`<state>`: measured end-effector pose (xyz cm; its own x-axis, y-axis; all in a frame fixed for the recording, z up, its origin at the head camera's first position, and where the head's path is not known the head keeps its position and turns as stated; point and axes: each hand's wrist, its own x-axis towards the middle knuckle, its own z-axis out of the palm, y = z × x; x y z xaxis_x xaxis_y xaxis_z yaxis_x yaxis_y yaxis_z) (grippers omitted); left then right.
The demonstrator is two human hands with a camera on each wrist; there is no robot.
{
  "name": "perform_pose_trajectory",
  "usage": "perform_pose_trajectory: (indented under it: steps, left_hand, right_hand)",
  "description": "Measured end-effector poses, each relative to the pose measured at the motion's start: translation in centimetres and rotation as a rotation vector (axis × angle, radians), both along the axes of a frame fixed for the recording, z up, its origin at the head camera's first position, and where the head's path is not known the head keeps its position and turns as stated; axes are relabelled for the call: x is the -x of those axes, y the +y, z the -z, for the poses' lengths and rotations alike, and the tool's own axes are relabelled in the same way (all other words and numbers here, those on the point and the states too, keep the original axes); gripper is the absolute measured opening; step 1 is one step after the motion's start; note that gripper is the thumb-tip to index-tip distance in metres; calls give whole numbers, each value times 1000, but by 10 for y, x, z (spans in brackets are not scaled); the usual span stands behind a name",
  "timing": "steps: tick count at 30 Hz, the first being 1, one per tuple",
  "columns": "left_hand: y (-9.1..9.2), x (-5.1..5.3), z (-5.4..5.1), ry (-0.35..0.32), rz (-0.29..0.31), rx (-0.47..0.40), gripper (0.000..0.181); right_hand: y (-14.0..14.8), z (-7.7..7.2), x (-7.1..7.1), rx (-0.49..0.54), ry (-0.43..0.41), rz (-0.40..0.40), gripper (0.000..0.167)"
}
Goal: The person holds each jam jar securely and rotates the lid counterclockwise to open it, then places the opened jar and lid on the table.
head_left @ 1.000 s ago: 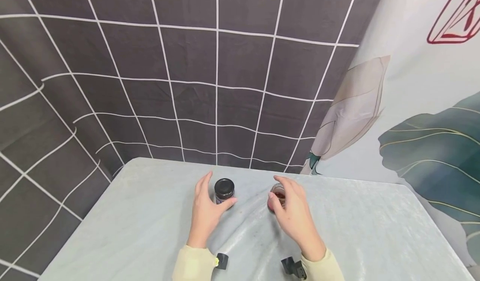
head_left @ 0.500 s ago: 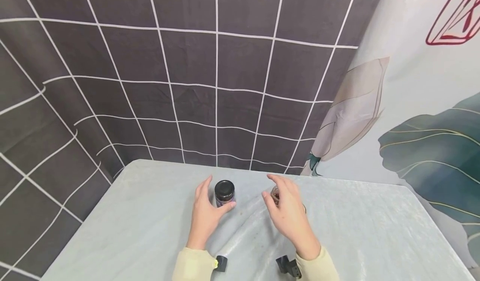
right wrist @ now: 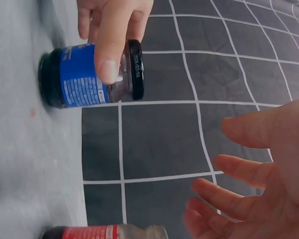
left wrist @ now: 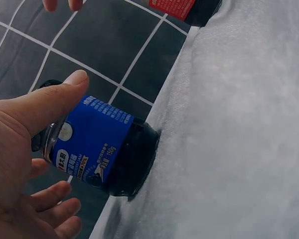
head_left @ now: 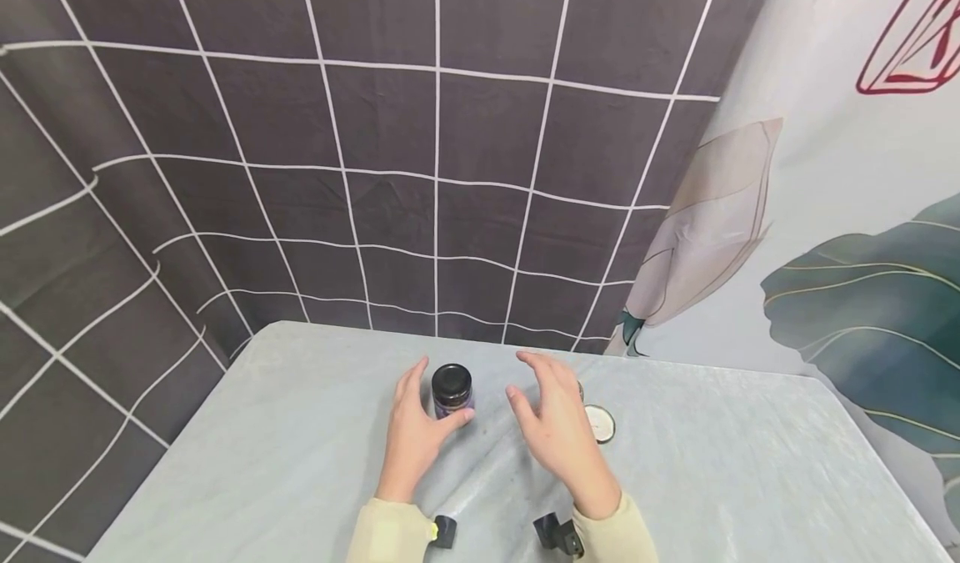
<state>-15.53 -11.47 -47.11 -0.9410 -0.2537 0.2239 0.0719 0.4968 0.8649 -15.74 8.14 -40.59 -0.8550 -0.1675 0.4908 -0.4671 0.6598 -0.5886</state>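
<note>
- Thumb (head_left: 455, 419) and fingers (head_left: 408, 384) of the left hand (head_left: 412, 439) spread wide around a blue-labelled jar (head_left: 452, 385), thumb at its near side, fingertips to its left with a gap; whether the thumb touches the glass I cannot tell.
- Jar upright on the counter (head_left: 315, 396), black lid on, set between the two hands.
- Right hand (head_left: 558, 429) spread too, thumb apart from the lightly bent fingers, holding nothing; it is well apart from the left hand.
- Both forearms enter from the bottom edge in pale yellow sleeves (head_left: 386, 532), cut off there, a dark wrist device (head_left: 445, 532) on each inner side.
- Red-labelled jar (right wrist: 92, 232) nearly all hidden behind the right hand in the head view, and cut off by the edge in both wrist views; its mouth is out of sight.
- White disc (head_left: 600, 424) with a dark rim, flat beside the right hand, partly covered by it.
- Small print on the blue label, hard to read.
</note>
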Motion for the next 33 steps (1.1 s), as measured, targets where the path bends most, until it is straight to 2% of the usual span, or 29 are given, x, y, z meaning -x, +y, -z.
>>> perform_pose_trajectory:
  steps: [12, 29, 33]
  left_hand:
    - [1, 3, 6, -2, 20, 22, 99]
    - [4, 7, 9, -37, 50, 47, 98]
    - [5, 8, 11, -24, 52, 46, 97]
  right_hand:
    - [-14, 4, 1, 2, -57, -12, 44]
    - [-24, 15, 2, 6, -61, -24, 44]
    - [-25, 18, 3, 7, -60, -31, 43]
